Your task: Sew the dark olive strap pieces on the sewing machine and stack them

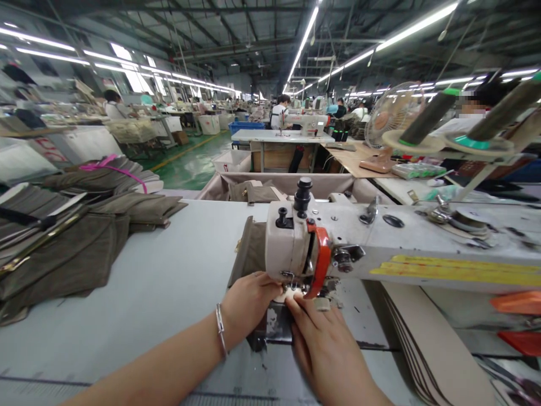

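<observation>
A cream sewing machine (380, 237) with an orange guard (322, 259) stands on the grey table (147, 293). My left hand (247, 301), with a bangle on the wrist, rests curled at the machine head's left, its fingertips hidden under the head. My right hand (325, 344) lies flat with fingers stretched toward the needle area. An olive-brown fabric piece (251, 251) runs out behind the head; whatever lies under the needle is hidden by my hands.
A pile of olive-brown fabric pieces (67, 237) lies on the table's left. A bin with more pieces (253, 192) stands behind. Thread cones (431, 115) and a desk fan (386, 121) are at the right. Other people work at distant sewing tables (281, 135).
</observation>
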Action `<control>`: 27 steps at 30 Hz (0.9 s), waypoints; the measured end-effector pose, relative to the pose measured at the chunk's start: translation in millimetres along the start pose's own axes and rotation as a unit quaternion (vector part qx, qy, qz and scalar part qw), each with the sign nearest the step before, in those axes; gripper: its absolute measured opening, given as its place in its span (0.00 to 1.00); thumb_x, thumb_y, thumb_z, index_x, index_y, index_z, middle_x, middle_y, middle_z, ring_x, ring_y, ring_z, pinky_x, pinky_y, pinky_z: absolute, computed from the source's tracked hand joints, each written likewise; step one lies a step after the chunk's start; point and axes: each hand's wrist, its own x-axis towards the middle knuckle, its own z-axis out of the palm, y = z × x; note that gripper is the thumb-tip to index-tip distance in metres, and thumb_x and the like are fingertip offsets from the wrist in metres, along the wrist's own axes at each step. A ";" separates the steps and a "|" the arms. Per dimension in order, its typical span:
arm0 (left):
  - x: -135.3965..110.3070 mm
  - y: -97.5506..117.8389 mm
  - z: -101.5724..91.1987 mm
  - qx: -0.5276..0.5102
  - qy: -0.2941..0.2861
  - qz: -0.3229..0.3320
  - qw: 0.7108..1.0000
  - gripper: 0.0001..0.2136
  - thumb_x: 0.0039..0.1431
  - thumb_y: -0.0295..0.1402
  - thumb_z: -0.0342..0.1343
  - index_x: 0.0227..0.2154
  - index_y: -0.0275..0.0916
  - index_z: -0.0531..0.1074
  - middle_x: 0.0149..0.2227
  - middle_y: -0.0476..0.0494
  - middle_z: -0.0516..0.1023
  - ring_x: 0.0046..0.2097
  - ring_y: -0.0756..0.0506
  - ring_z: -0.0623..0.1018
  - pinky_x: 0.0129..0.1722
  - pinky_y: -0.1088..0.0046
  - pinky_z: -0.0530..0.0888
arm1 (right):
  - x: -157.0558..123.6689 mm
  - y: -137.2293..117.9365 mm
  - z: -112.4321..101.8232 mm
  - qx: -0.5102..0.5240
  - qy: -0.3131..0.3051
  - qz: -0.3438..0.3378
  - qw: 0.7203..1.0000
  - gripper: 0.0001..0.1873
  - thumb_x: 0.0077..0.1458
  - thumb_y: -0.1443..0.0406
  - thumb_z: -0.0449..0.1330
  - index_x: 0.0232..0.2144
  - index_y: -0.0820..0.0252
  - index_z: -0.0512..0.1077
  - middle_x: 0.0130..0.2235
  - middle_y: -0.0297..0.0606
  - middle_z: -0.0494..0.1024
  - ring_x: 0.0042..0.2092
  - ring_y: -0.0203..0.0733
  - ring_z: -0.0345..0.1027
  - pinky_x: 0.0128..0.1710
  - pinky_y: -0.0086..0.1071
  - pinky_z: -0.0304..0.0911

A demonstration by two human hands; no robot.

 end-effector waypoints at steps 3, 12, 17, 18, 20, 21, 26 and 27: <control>0.0 -1.5 1.7 0.000 0.010 -0.001 1.000 0.09 0.63 0.23 0.51 0.36 0.40 0.75 0.39 0.47 0.79 0.44 0.46 0.77 0.47 0.69 0.73 | 0.7 -0.4 0.6 0.008 -0.005 0.001 1.000 0.25 0.59 0.71 0.51 0.59 0.62 0.61 0.52 0.44 0.70 0.50 0.52 0.62 0.48 0.48 0.61; 3.8 0.0 -5.2 0.004 0.045 0.001 0.999 0.13 0.60 0.20 0.49 0.32 0.40 0.77 0.35 0.47 0.80 0.40 0.46 0.78 0.44 0.72 0.75 | 2.8 -2.7 -3.5 0.026 -0.036 0.028 0.999 0.25 0.60 0.71 0.50 0.60 0.61 0.59 0.53 0.44 0.69 0.52 0.51 0.60 0.51 0.47 0.59; -2.3 -3.7 0.0 0.010 0.061 0.044 0.997 0.13 0.60 0.20 0.48 0.34 0.40 0.77 0.39 0.45 0.80 0.40 0.46 0.79 0.42 0.70 0.76 | 5.9 -8.6 -7.8 0.056 -0.049 0.044 0.996 0.22 0.59 0.70 0.52 0.56 0.59 0.63 0.50 0.41 0.70 0.51 0.48 0.61 0.51 0.45 0.60; -3.1 -4.6 0.7 0.004 0.060 0.051 0.997 0.13 0.61 0.20 0.47 0.35 0.40 0.76 0.40 0.45 0.80 0.41 0.46 0.78 0.43 0.70 0.76 | 5.1 -8.8 -10.8 0.062 -0.049 0.045 0.996 0.20 0.59 0.70 0.53 0.53 0.57 0.65 0.49 0.40 0.71 0.50 0.47 0.62 0.51 0.44 0.61; -3.5 -5.6 -0.1 -0.013 0.056 0.048 0.997 0.13 0.61 0.21 0.48 0.37 0.40 0.76 0.42 0.46 0.80 0.43 0.46 0.78 0.44 0.70 0.76 | -1.1 -4.7 -22.3 0.076 -0.057 0.048 0.994 0.15 0.59 0.69 0.53 0.47 0.53 0.69 0.45 0.35 0.73 0.47 0.43 0.65 0.49 0.40 0.63; -3.2 -5.8 -1.7 -0.023 0.047 0.037 0.998 0.13 0.61 0.21 0.48 0.37 0.41 0.77 0.42 0.47 0.80 0.43 0.46 0.78 0.45 0.71 0.76 | -7.3 0.9 -31.0 0.078 -0.059 0.051 0.994 0.12 0.60 0.69 0.53 0.44 0.51 0.70 0.43 0.33 0.74 0.45 0.41 0.66 0.47 0.38 0.64; -1.3 -6.8 -13.0 -0.042 0.017 -0.044 0.998 0.08 0.61 0.28 0.54 0.40 0.44 0.76 0.42 0.48 0.78 0.44 0.45 0.77 0.48 0.67 0.74 | -63.4 67.1 -84.1 -0.117 0.066 0.136 0.982 0.15 0.63 0.57 0.50 0.47 0.53 0.69 0.48 0.41 0.72 0.49 0.47 0.66 0.50 0.45 0.64; -0.3 -8.2 -13.7 -0.039 0.022 -0.051 0.998 0.08 0.61 0.29 0.56 0.41 0.44 0.76 0.43 0.47 0.78 0.46 0.43 0.76 0.49 0.65 0.73 | -75.2 82.4 -91.7 -0.172 0.074 0.149 0.971 0.19 0.62 0.54 0.50 0.49 0.55 0.68 0.49 0.44 0.71 0.50 0.52 0.65 0.49 0.50 0.63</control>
